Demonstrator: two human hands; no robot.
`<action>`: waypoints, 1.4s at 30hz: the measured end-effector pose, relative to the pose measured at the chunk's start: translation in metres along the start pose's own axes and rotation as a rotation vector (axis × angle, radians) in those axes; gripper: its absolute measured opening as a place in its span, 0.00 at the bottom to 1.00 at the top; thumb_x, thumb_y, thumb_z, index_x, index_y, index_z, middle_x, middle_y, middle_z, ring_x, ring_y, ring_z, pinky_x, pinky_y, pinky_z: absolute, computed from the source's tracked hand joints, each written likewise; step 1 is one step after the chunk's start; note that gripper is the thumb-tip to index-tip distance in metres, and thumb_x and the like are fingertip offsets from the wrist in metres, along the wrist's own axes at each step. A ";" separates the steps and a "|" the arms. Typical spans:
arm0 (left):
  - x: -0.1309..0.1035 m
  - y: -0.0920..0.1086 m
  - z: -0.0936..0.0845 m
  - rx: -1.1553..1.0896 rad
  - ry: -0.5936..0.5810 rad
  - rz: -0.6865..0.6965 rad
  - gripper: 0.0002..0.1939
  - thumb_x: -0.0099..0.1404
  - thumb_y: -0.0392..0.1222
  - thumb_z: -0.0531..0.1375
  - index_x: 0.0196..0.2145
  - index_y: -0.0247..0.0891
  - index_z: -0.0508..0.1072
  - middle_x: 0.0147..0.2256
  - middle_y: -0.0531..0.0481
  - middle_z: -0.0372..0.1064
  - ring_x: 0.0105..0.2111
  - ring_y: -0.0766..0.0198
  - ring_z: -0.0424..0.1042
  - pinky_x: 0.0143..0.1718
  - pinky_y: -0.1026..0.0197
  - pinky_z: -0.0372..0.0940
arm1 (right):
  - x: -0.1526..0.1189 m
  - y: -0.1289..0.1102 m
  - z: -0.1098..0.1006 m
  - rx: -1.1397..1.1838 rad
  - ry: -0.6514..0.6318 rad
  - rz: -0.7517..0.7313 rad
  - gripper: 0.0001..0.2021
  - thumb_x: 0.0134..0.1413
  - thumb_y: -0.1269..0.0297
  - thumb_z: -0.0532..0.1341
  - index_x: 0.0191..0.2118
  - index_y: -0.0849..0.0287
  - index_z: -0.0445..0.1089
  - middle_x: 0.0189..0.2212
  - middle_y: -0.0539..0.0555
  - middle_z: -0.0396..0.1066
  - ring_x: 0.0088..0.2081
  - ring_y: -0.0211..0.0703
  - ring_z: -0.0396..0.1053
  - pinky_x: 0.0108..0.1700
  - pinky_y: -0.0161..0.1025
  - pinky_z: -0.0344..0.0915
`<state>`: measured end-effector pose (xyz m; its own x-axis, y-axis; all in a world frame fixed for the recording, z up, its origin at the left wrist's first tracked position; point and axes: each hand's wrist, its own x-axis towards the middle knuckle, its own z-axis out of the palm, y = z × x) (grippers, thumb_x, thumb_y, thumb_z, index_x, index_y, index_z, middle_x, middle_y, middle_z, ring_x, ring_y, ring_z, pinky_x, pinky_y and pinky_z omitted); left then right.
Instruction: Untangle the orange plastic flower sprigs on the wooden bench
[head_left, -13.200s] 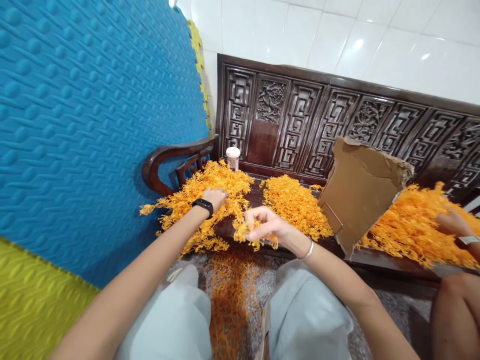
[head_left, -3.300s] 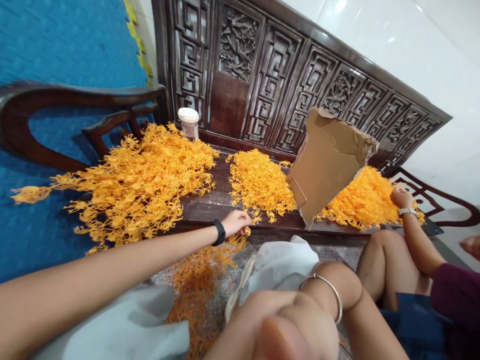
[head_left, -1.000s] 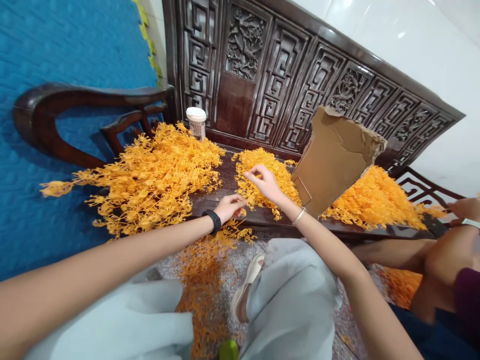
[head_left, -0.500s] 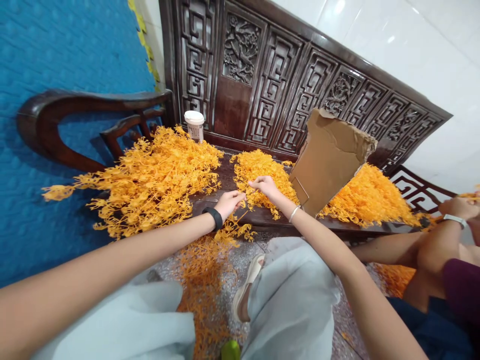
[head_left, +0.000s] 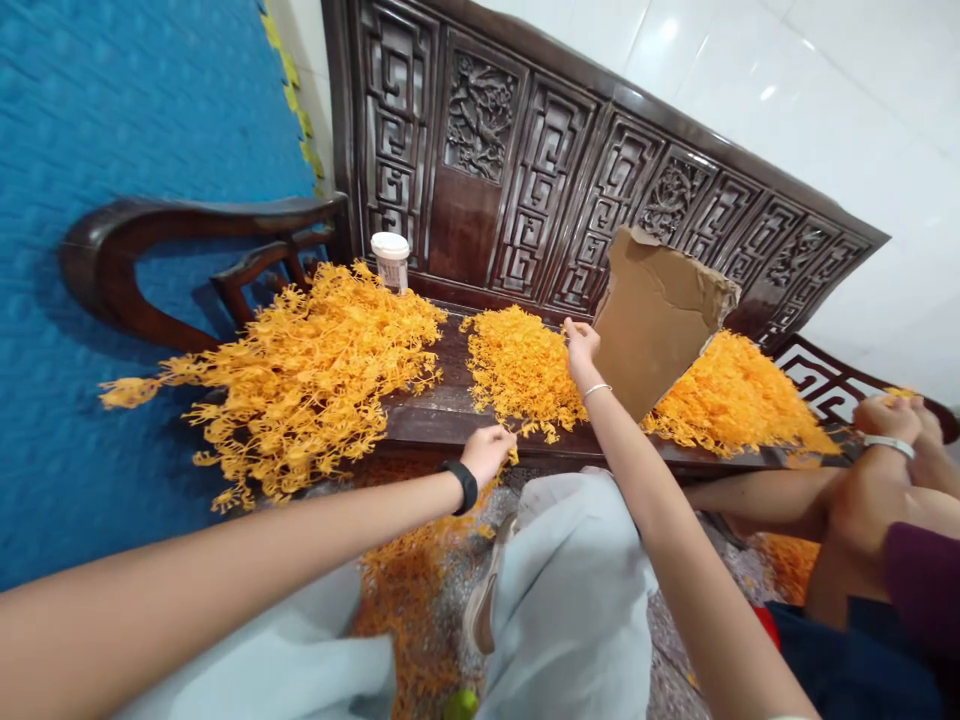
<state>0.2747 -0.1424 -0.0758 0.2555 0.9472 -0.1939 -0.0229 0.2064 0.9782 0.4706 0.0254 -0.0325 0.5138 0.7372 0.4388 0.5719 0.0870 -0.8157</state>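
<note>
An orange sprig [head_left: 513, 456] is pinched in the left hand [head_left: 486, 456] at the front edge of a dark wooden tabletop [head_left: 427, 418]. The right hand [head_left: 583, 350], fingertips bunched, is held near the middle orange pile [head_left: 517, 362] and a tilted cardboard sheet [head_left: 652, 325]; whether anything is gripped there cannot be told. A bushier pile [head_left: 315, 370] is heaped at left, before a white-lidded tub [head_left: 391, 264].
</note>
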 end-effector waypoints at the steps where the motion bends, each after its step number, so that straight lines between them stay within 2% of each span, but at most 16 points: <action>1: -0.004 -0.003 0.000 0.001 -0.032 -0.017 0.11 0.50 0.38 0.58 0.14 0.35 0.63 0.08 0.59 0.53 0.11 0.74 0.52 0.14 0.68 0.47 | 0.004 0.007 -0.003 0.002 0.009 0.000 0.17 0.45 0.54 0.53 0.31 0.66 0.68 0.28 0.56 0.69 0.29 0.39 0.63 0.32 0.35 0.58; 3: -0.005 -0.005 -0.004 -0.004 -0.066 -0.040 0.11 0.50 0.38 0.58 0.15 0.35 0.63 0.08 0.58 0.54 0.10 0.74 0.52 0.13 0.68 0.48 | 0.006 0.018 -0.005 0.020 0.002 0.048 0.16 0.41 0.55 0.57 0.30 0.65 0.69 0.29 0.56 0.70 0.29 0.39 0.64 0.32 0.34 0.58; 5: 0.000 -0.003 -0.014 -0.018 -0.058 -0.041 0.09 0.50 0.38 0.58 0.17 0.35 0.63 0.10 0.58 0.57 0.09 0.74 0.53 0.13 0.69 0.49 | 0.005 0.022 -0.002 0.034 -0.062 0.057 0.15 0.40 0.57 0.59 0.32 0.66 0.70 0.30 0.56 0.70 0.30 0.38 0.65 0.33 0.34 0.59; 9: 0.015 0.007 -0.037 -0.056 -0.012 0.011 0.06 0.51 0.39 0.60 0.24 0.34 0.67 0.13 0.57 0.61 0.12 0.74 0.57 0.15 0.69 0.53 | 0.003 0.019 0.004 0.065 -0.156 0.063 0.21 0.40 0.62 0.60 0.44 0.64 0.66 0.32 0.56 0.70 0.32 0.38 0.66 0.35 0.35 0.61; 11: 0.018 0.012 -0.047 -0.071 0.016 0.044 0.07 0.50 0.40 0.60 0.25 0.34 0.68 0.13 0.56 0.62 0.13 0.73 0.59 0.16 0.69 0.54 | -0.001 0.013 0.003 0.067 -0.171 0.031 0.22 0.41 0.66 0.59 0.46 0.63 0.65 0.35 0.57 0.70 0.33 0.38 0.67 0.37 0.35 0.61; 14: 0.020 0.015 -0.057 -0.068 0.054 0.061 0.08 0.49 0.41 0.61 0.25 0.33 0.68 0.14 0.55 0.63 0.13 0.73 0.59 0.16 0.68 0.54 | -0.016 0.000 0.001 0.073 -0.116 -0.052 0.15 0.43 0.68 0.55 0.40 0.65 0.67 0.37 0.58 0.69 0.35 0.39 0.66 0.39 0.35 0.61; 16: 0.021 0.014 -0.062 -0.062 0.070 0.061 0.08 0.48 0.41 0.62 0.24 0.33 0.69 0.14 0.55 0.63 0.13 0.73 0.59 0.16 0.68 0.54 | -0.032 -0.013 0.001 0.140 -0.164 -0.088 0.11 0.46 0.66 0.55 0.36 0.65 0.67 0.35 0.58 0.70 0.33 0.38 0.66 0.36 0.34 0.62; 18: 0.022 0.012 -0.066 -0.059 0.085 0.066 0.08 0.47 0.41 0.62 0.24 0.33 0.69 0.14 0.55 0.63 0.13 0.73 0.59 0.17 0.68 0.55 | -0.052 -0.027 0.002 0.228 -0.364 -0.072 0.12 0.49 0.59 0.54 0.33 0.64 0.66 0.31 0.57 0.70 0.28 0.36 0.66 0.30 0.33 0.62; 22: 0.025 0.007 -0.069 -0.044 0.104 0.067 0.08 0.47 0.40 0.62 0.24 0.33 0.69 0.14 0.56 0.62 0.14 0.73 0.60 0.18 0.68 0.55 | -0.098 -0.053 0.005 0.179 -0.961 0.120 0.28 0.51 0.43 0.45 0.25 0.64 0.67 0.21 0.56 0.69 0.19 0.35 0.64 0.21 0.32 0.58; 24: 0.026 0.004 -0.069 -0.043 0.103 0.081 0.08 0.47 0.41 0.62 0.24 0.34 0.68 0.14 0.56 0.62 0.14 0.72 0.60 0.18 0.68 0.55 | -0.116 -0.060 0.007 0.132 -1.137 0.083 0.27 0.48 0.41 0.49 0.22 0.64 0.67 0.20 0.55 0.68 0.19 0.35 0.64 0.22 0.33 0.59; 25: 0.026 0.004 -0.069 -0.048 0.101 0.092 0.09 0.47 0.42 0.62 0.24 0.34 0.68 0.15 0.56 0.62 0.14 0.72 0.60 0.18 0.67 0.55 | -0.122 -0.062 0.008 0.140 -1.172 0.015 0.25 0.45 0.42 0.53 0.22 0.63 0.66 0.19 0.53 0.67 0.20 0.34 0.64 0.23 0.32 0.59; 28: 0.026 0.004 -0.068 -0.060 0.091 0.117 0.10 0.48 0.44 0.61 0.24 0.35 0.68 0.15 0.56 0.62 0.14 0.72 0.60 0.18 0.67 0.55 | -0.130 -0.060 0.012 0.228 -1.177 -0.144 0.19 0.36 0.49 0.63 0.23 0.63 0.66 0.20 0.49 0.66 0.22 0.33 0.64 0.27 0.32 0.61; 30: 0.026 0.006 -0.069 -0.053 0.081 0.117 0.10 0.48 0.45 0.61 0.25 0.34 0.68 0.15 0.56 0.62 0.14 0.72 0.60 0.18 0.67 0.55 | -0.128 -0.054 0.013 0.273 -1.185 -0.129 0.18 0.34 0.51 0.65 0.24 0.63 0.66 0.21 0.49 0.67 0.23 0.34 0.64 0.29 0.33 0.62; 34: 0.024 0.009 -0.070 -0.038 0.066 0.075 0.08 0.48 0.42 0.61 0.24 0.34 0.68 0.14 0.56 0.61 0.14 0.72 0.59 0.18 0.67 0.55 | -0.114 -0.041 0.010 0.254 -1.152 -0.124 0.15 0.38 0.55 0.64 0.27 0.63 0.67 0.22 0.49 0.68 0.24 0.34 0.65 0.30 0.34 0.62; 38: 0.020 0.011 -0.066 -0.015 0.037 0.046 0.04 0.49 0.36 0.60 0.21 0.33 0.69 0.13 0.56 0.60 0.13 0.73 0.57 0.17 0.68 0.53 | -0.103 -0.032 0.002 0.135 -1.086 -0.250 0.11 0.43 0.59 0.61 0.28 0.63 0.69 0.21 0.49 0.67 0.25 0.34 0.64 0.31 0.33 0.59; 42: 0.018 0.015 -0.056 -0.034 0.062 0.021 0.03 0.49 0.34 0.59 0.21 0.32 0.71 0.12 0.58 0.57 0.13 0.75 0.53 0.16 0.69 0.48 | -0.103 -0.028 0.002 -0.017 -1.027 -0.390 0.08 0.44 0.64 0.58 0.25 0.64 0.69 0.21 0.50 0.67 0.24 0.34 0.61 0.30 0.32 0.57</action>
<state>0.2248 -0.1083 -0.0688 0.1945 0.9646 -0.1782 -0.0606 0.1931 0.9793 0.4000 -0.0514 -0.0558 -0.4767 0.8685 0.1361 0.5921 0.4317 -0.6805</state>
